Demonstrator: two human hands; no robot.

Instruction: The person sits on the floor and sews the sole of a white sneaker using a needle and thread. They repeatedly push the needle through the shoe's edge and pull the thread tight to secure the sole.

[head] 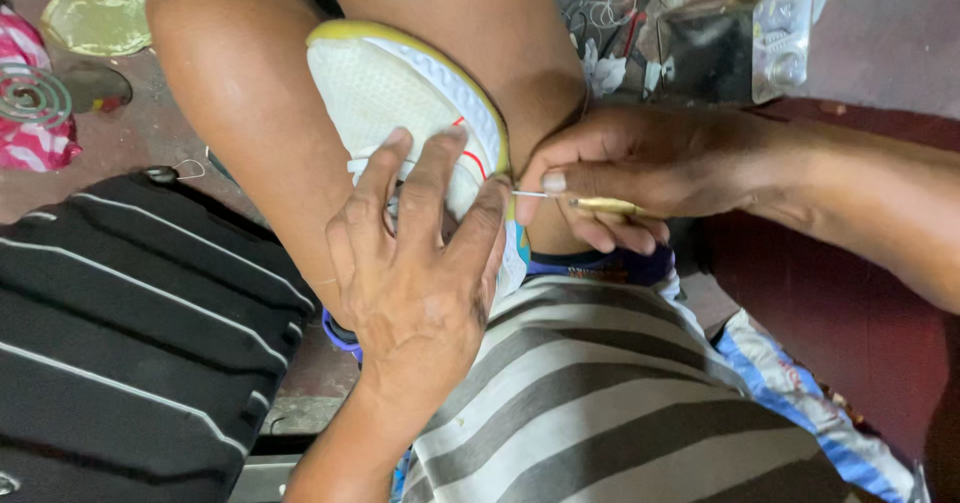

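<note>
Far out past our left hand, a black bag with white stripes (pixel 130 333) lies on the floor; beyond it, up by the knee, a round metal disc (pixel 30 95) and a bit of pink cloth (pixel 35 138).

Left hand (pixel 415 263): spread wide, fingers fanned over the white shoe (pixel 395 93), palm pressed on its near end. Not a closed fist, more a flat clamp. We judge it pins the shoe against the leg so the work does not shift. The shoe itself sits wedged between our bare knees, sole facing up and away from us, yellowish edge (pixel 400 35) along the top, a thin red line near the fingertips. Knees seem to serve as a vice.

Just right of the left thumb, at the shoe's edge: a thin metal needle tip meets the sole seam. It belongs to the awl (pixel 600 205), brass-coloured handle, lying level and pointing left.

Right hand (pixel 625 178): closed round the awl, thumb and fingers pinching it close behind the tip, likely for control. The two hands nearly touch, with the shoe's edge between them.

Beyond the right hand, a clutter of small tools and a clear plastic box (pixel 785 43). Near us, striped shirt (pixel 600 403).
</note>
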